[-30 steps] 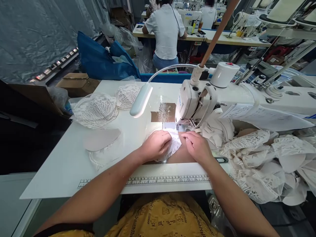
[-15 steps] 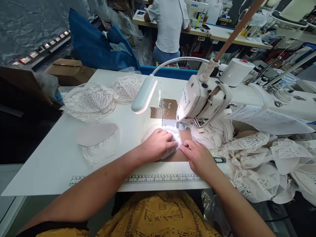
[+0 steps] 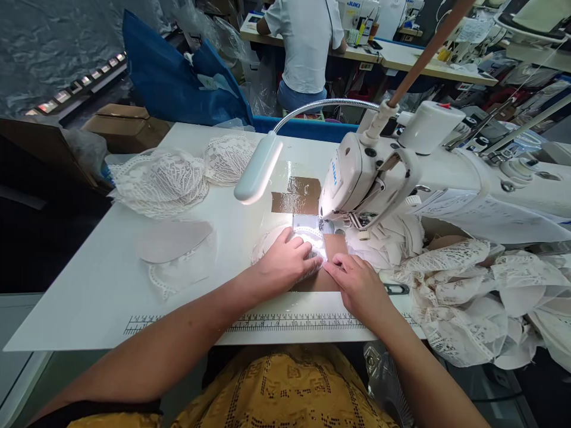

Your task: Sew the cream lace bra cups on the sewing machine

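A white lace cup piece lies under the lit needle area of the white sewing machine. My left hand rests on top of it with bent fingers, its index finger reaching forward and its thumb pressing near the edge. My right hand pinches the edge of the piece just in front of the needle, thumb and index finger together. The two hands' fingertips almost meet. Part of the lace is hidden beneath my left hand. Brown tape covers the machine bed around the work.
Lace cups lie at the back left, with a flat cup piece nearer. A lace pile hangs at the right. A lamp arches over the table. A ruler strip runs along the front edge. A person sits beyond.
My left hand's index finger has stretched forward over the lace, its fingers now more spread. My right hand keeps its pinch in nearly the same place.
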Tool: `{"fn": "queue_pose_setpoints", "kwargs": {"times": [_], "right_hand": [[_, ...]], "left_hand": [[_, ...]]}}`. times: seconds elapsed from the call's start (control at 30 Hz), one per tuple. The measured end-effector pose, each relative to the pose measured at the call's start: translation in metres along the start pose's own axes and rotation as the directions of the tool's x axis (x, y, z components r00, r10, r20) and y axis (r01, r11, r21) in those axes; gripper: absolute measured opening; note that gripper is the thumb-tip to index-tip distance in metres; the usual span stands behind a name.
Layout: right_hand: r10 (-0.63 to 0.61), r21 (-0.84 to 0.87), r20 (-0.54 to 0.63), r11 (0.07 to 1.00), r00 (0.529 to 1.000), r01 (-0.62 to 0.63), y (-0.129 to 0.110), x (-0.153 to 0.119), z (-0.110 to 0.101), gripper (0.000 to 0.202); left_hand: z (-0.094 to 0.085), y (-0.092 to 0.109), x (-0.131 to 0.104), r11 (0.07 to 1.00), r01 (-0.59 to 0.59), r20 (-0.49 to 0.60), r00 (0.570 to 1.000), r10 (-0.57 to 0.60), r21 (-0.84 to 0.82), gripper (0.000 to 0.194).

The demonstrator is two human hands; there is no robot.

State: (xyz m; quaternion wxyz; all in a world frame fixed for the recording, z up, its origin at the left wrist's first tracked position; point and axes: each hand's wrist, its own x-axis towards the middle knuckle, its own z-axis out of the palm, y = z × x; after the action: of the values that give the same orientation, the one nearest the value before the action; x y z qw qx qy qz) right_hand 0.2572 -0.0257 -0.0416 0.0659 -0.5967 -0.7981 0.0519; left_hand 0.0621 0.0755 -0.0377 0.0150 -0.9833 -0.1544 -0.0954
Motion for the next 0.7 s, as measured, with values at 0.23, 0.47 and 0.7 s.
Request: {"fn": "queue_pose_setpoints", "kwargs": {"times": [0.23,0.47,0.7], "right_hand": [[-0.024,0.137,-0.011,0.99,1.0,0.025,0.006,-0.001,-0.006,0.042],[0.012,0.141,-0.014,0.99,1.0,-0.01,0.007,0.004,-0.005,0.043],[0.023,0.01,0.026,1.0,0.999,-0.023,0.002,0.01,-0.001,0.047]], "left_hand": [[0.003,0.002,-0.002,1.0,0.007,-0.023,1.0,-0.007,0.01,0.029],[0.006,0.002,0.002,0.997,-0.032,-0.055,0.998,0.028,-0.065,0.027],[0.012,-0.001,0.0,0.985,-0.035,-0.069,0.997,0.023,-0.167,0.028]]}}
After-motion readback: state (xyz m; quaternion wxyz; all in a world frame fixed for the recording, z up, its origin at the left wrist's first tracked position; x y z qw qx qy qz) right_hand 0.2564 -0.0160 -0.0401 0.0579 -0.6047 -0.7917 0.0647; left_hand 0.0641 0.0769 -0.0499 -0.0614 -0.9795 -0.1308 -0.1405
